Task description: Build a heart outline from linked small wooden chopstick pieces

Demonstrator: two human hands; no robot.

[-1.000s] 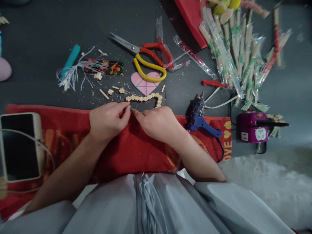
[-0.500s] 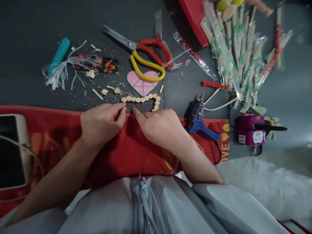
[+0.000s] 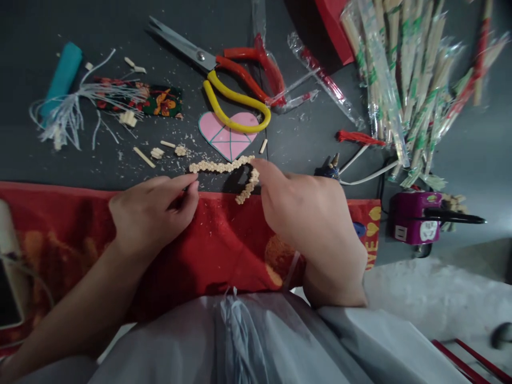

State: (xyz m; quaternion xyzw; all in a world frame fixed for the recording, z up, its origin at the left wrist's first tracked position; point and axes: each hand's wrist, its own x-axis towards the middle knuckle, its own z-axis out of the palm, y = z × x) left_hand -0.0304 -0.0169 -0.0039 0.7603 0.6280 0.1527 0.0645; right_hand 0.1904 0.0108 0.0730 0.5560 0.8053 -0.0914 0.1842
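Observation:
A bent chain of small pale wooden pieces lies below a pink paper heart, its right part folding down over the edge of the red cloth. My left hand is at the chain's left end, thumb and forefinger bent toward each other and touching or nearly touching it; whether they grip it is unclear. My right hand has its fingertips at the chain's right bend, closed round it, with the fingers beneath hidden. Scissors with yellow and orange handles overlap the top of the heart.
A glue gun is mostly hidden behind my right hand. Wrapped chopsticks are at upper right, a purple power block at right. White strings and a teal roll lie left. Red cloth lines the near edge.
My right hand has moved right and slightly up to the chain's bend, covering most of the glue gun. The chain's right part now reaches further down. My left hand appears further left.

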